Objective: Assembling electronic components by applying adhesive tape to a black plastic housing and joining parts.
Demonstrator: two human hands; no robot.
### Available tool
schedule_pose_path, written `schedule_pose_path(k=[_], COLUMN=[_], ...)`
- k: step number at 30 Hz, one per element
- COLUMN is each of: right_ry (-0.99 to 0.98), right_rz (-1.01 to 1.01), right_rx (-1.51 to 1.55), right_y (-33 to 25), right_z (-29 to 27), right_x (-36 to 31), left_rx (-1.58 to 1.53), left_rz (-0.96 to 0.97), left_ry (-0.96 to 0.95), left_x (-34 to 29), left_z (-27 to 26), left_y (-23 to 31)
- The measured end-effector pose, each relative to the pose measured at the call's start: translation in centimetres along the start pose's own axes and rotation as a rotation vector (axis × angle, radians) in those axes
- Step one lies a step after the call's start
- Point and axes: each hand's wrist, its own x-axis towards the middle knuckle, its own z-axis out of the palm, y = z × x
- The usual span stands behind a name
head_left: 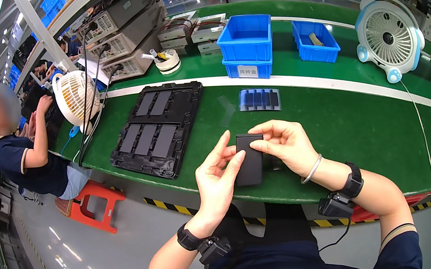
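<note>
Between my two hands is a flat black rectangular block (249, 164), held just above the near edge of the green table. My left hand (218, 171) pinches its left side, thumb on the face. With thumb and fingers, my right hand (285, 144) grips the upper right corner. What the block is exactly, I cannot tell. To the left lies a black plastic tray (188, 117) with several similar dark grey flat blocks (147, 139) in its recesses. Just beyond my hands rests a clear sheet with several dark blue strips (259, 99).
Blue bins (245, 37) are stacked at the back, beside another blue bin (316, 42). A white fan (390, 37) stands right, its cord crossing the table; a second fan (76, 98) stands left. Stacked metal instruments (123, 35) fill the back left. A co-worker (27, 144) sits on the left.
</note>
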Motion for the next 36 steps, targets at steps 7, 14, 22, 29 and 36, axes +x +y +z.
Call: schedule_pose_path(k=[7,14,22,29,36], right_ry=[-0.020,-0.007,0.020,-0.016,-0.100], right_rz=[0.072,0.004,-0.071,-0.055,0.012], right_rx=[0.050,0.022,-0.142,-0.119,-0.213], right_y=[-0.3,0.1,0.1,-0.4,-0.4], right_z=[-0.1,0.1,0.3,1.0,0.7], right_x=[-0.2,-0.5,-0.5,-0.9,-1.2], left_rx=[0.057,0.089,0.034,0.305,0.724], left_rz=[0.088,0.101,0.055,0.050,0.177], left_ry=[-0.068,-0.073,-0.073,-0.091,-0.253], left_x=[-0.2,-0.4,-0.2,0.5,1.4], left_z=[-0.3,-0.2,-0.2,-2.3,-2.4], left_y=[-0.6,-0.7,-0.7,1.3,4.8])
